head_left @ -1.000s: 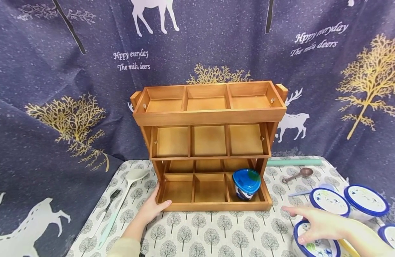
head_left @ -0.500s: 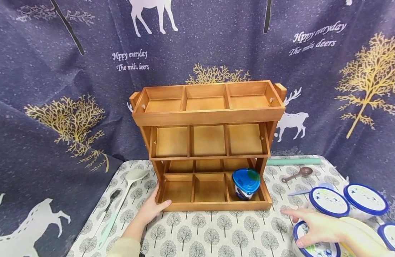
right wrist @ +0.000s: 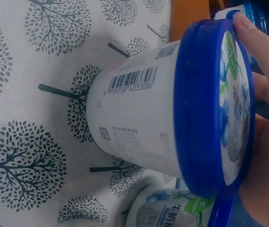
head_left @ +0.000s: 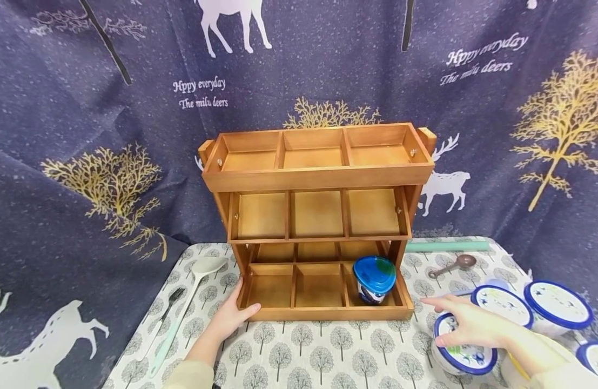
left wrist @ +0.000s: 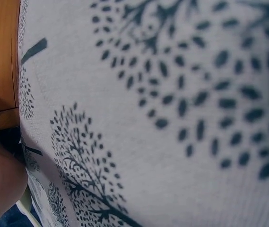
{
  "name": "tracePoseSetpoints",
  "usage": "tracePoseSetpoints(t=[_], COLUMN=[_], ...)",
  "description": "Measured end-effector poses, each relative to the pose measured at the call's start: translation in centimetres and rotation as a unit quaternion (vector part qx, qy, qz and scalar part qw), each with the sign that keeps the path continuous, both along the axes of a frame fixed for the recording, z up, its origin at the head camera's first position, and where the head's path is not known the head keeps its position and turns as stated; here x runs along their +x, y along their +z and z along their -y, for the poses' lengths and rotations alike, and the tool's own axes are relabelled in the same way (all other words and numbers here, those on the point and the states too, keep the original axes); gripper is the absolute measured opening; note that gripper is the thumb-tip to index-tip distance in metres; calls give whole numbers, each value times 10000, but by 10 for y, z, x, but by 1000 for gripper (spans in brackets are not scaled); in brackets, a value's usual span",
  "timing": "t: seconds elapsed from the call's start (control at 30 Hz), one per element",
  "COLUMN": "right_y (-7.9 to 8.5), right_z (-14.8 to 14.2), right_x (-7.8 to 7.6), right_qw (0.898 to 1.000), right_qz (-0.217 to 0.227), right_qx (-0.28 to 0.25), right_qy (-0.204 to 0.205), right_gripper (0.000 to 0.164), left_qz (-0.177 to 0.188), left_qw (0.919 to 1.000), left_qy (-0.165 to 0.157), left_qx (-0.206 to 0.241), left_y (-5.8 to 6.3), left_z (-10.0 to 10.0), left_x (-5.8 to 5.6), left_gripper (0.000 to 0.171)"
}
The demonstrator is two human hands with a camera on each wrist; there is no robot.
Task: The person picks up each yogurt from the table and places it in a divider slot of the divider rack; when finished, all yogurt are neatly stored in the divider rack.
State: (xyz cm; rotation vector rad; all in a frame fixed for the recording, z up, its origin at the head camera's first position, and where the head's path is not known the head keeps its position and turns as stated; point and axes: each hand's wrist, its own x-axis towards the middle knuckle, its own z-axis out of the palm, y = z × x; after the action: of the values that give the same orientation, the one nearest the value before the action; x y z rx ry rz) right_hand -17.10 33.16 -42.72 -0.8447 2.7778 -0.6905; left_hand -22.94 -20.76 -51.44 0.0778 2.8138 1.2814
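My right hand (head_left: 474,324) grips a white yogurt tub (right wrist: 134,109) by its blue-rimmed lid at the table's right front. In the right wrist view, a digit lies on the lid's edge and the rest of the hand is partly hidden behind it. My left hand (head_left: 230,316) holds the lower left corner of a three-tier wooden rack (head_left: 318,178), thumb on its front board and fingers along the side. One small tub with a bright blue lid (head_left: 375,274) stands in the rack's bottom right compartment. Mostly tablecloth (left wrist: 139,94) fills the left wrist view.
More blue-rimmed tubs (head_left: 558,303) stand at the right, and a yellow-edged container is partly hidden by my forearm. A brown measuring spoon (head_left: 454,266) and a green bar (head_left: 447,246) lie behind. A pale ladle (head_left: 194,286) and a fork (head_left: 167,308) lie left.
My right hand has shifted a little left and away from me, and the tub under it has moved the same way. The left hand stays on the rack.
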Motion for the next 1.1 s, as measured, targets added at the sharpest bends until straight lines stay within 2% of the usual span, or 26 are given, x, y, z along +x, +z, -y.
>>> tracePoseSetpoints(t=[0.2, 0.37, 0.47, 0.6, 0.77, 0.87, 0.93, 1.1], right_y=[0, 1, 2, 3, 2, 1, 1, 6], right_z=[-3, -6, -10, -15, -20, -20, -19, -14], right_x=[1, 6, 9, 12, 14, 15, 16, 19], right_qw=[9999, 9998, 9988, 9964, 9934, 9940, 9957, 9979], right_qz=[-106, -136, -406, -620, -749, -589, -331, -48], right_qx=[27, 111, 267, 513, 695, 697, 622, 510], right_qy=[-111, -42, 54, 248, 526, 606, 601, 384], right_gripper=[65, 63, 64, 68, 83, 94, 99, 99], left_qz=[-45, -19, -6, -27, -37, -40, -39, -76], left_qw=[10000, 10000, 10000, 10000, 10000, 10000, 10000, 10000], left_qy=[31, 70, 45, 58, 65, 58, 54, 8], left_qx=[-34, 6, 14, 32, -8, -16, -13, 1], left_y=[-3, -2, -2, -2, -1, -1, -1, -3], left_z=[1, 1, 1, 0, 1, 1, 1, 1], left_x=[-1, -1, -1, 0, 0, 0, 0, -1], left_gripper=[95, 95, 95, 96, 95, 95, 95, 96])
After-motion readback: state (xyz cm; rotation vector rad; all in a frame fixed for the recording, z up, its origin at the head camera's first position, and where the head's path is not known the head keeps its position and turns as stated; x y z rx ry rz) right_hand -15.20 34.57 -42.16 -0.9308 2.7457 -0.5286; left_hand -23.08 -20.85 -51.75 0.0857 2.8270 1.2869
